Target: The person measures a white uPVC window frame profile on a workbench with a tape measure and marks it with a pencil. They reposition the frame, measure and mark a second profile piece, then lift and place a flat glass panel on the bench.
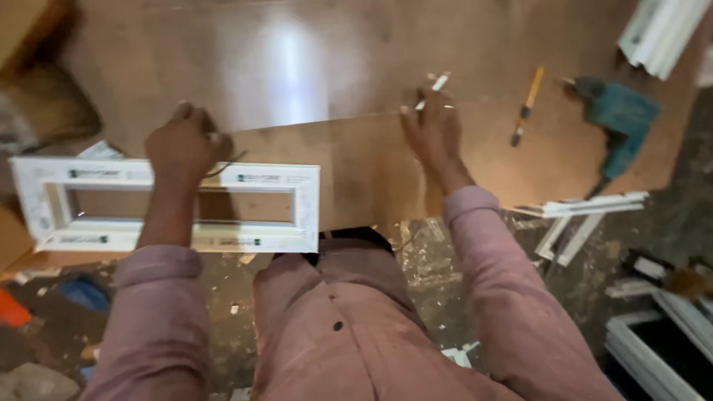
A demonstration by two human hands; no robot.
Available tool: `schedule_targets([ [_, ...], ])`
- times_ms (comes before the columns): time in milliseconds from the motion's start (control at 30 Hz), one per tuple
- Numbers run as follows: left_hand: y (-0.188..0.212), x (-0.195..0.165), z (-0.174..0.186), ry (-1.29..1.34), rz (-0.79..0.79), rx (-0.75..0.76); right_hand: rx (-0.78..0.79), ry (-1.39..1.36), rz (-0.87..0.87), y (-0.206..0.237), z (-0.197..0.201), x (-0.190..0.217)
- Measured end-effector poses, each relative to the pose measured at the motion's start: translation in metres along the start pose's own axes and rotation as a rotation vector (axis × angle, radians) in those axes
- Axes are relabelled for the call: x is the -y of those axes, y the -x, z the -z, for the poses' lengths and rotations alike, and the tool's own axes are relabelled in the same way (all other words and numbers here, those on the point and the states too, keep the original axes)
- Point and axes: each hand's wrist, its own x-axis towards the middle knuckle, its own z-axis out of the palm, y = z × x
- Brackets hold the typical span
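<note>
Left hand (184, 145) curled over the far rail of a small white window frame (171, 204), fingers pressed together against the plastic, pinning it flat on the brown surface (312, 74). Frame lying across the near edge of that surface, partly overhanging, directly under and to both sides of the left hand. A thin dark wire or cord just right of the knuckles, too blurred to identify.

Right hand (433, 130) well apart from the frame, further right on the surface, pinching a short white stick, likely a marker or chalk (438, 83), between fingertips, tip pointing away. Beyond the right hand, an orange-handled screwdriver (526, 108), then a teal power drill (615, 119) near the surface's edge. White frame offcuts (587, 206) below and right of that hand; more white profile (661, 30) at the far right corner.

Best handled, judging by the overhang, with steady downward pressure from the left hand so the frame cannot tip or slide, and with the marker brought close before any line goes down. Risk: a light frame pivoting about the edge.
</note>
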Motion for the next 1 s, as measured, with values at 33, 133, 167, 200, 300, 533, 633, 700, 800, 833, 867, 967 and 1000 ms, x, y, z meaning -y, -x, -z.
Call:
schedule_targets([
  [33,0.001,0.0,0.001,-0.022,0.01,0.031,-0.05,0.027,0.093,0.004,0.001,-0.002],
  [133,0.006,-0.004,0.004,-0.158,-0.129,-0.183,0.022,0.015,0.076,0.017,0.011,-0.002],
  [167,0.009,-0.006,0.005,-0.164,-0.129,-0.177,0.025,-0.002,0.071,0.02,0.014,-0.001],
  [200,0.012,-0.008,0.006,-0.171,-0.128,-0.172,0.027,-0.019,0.068,0.023,0.016,0.0],
  [300,0.027,-0.021,0.006,-0.075,-0.046,-0.044,0.023,-0.104,0.065,0.028,0.022,-0.004],
  [533,0.081,-0.053,-0.027,-0.08,-0.048,-0.086,-0.311,-0.165,-0.304,0.046,0.046,-0.075],
  [633,0.084,-0.047,-0.034,0.064,-0.06,-0.11,-0.389,-0.17,-0.422,0.052,0.057,-0.104],
  [700,0.082,-0.043,-0.036,0.046,0.084,0.067,-0.325,-0.164,-0.47,0.054,0.057,-0.114],
  [800,0.089,-0.047,-0.039,0.243,0.036,-0.168,-0.204,-0.211,-0.184,0.058,0.047,-0.095],
  [833,0.095,-0.054,-0.039,0.358,0.056,-0.233,-0.154,-0.315,-0.16,0.062,0.038,-0.079],
  [867,0.101,-0.064,-0.041,0.473,0.065,-0.294,-0.106,-0.411,-0.144,0.066,0.028,-0.061],
  [967,0.118,-0.108,-0.044,0.847,-0.095,-0.311,0.186,-0.534,-0.02,0.082,-0.005,0.012],
  [1000,0.127,-0.125,-0.045,0.981,-0.165,-0.255,0.439,-1.048,-0.302,0.093,-0.014,0.039],
])
